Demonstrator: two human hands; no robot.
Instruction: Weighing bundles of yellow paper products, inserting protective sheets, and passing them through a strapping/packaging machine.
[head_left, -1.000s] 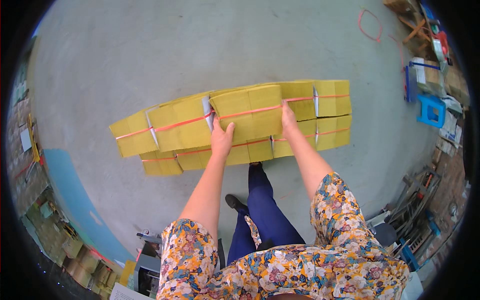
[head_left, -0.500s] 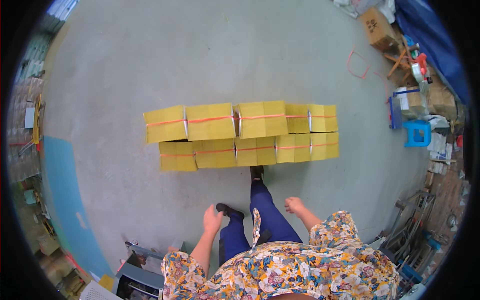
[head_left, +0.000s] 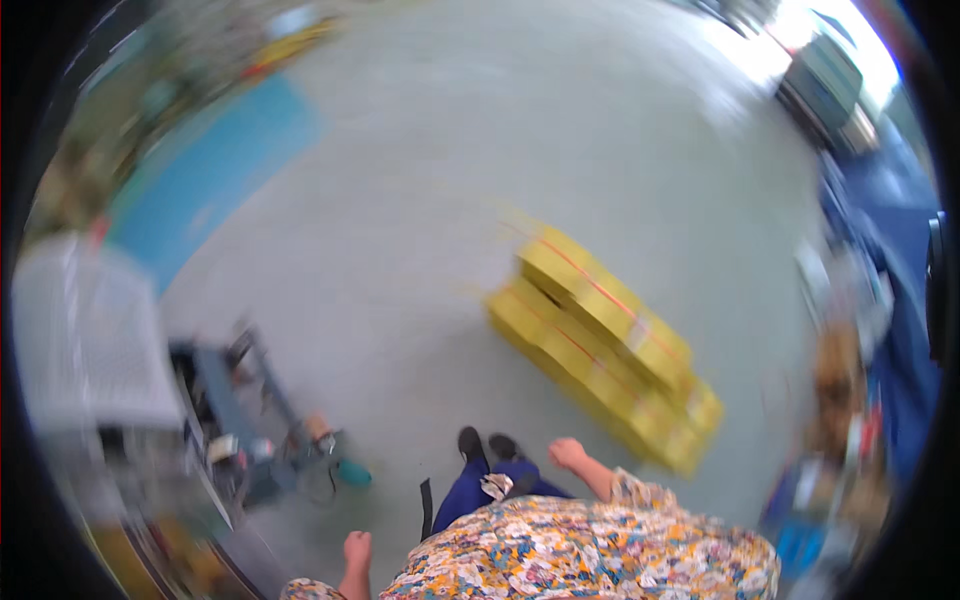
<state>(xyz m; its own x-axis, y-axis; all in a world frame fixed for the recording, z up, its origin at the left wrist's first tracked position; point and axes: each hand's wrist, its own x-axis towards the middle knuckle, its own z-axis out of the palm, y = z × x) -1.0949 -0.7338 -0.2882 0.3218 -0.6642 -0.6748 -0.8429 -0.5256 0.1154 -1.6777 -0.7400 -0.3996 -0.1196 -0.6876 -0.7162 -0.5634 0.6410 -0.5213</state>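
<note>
My left hand (head_left: pixel 357 550) hangs low beside my body with its fingers curled in, and nothing shows in it. Ahead of my right hip, my right hand (head_left: pixel 567 453) is likewise closed and holds nothing that I can see. To its right and beyond it, two rows of yellow cardboard boxes (head_left: pixel 610 350) lie on the floor, slanting from upper left to lower right. A red strap (head_left: pixel 590 280) runs along the far row. Neither hand touches the boxes. The picture is blurred by motion.
At the left stands a grey machine frame (head_left: pixel 240 400) beside a pale perforated panel (head_left: pixel 95 330). A blue patch (head_left: pixel 215 170) marks the floor beyond. Along the right are a blue tarp (head_left: pixel 890 240), cardboard boxes (head_left: pixel 838 370) and a blue stool (head_left: pixel 800 545).
My view has turned left, so the yellow boxes now lie slanted to the right. My feet have come closer together. My left hand has lowered and its fingers look more curled.
</note>
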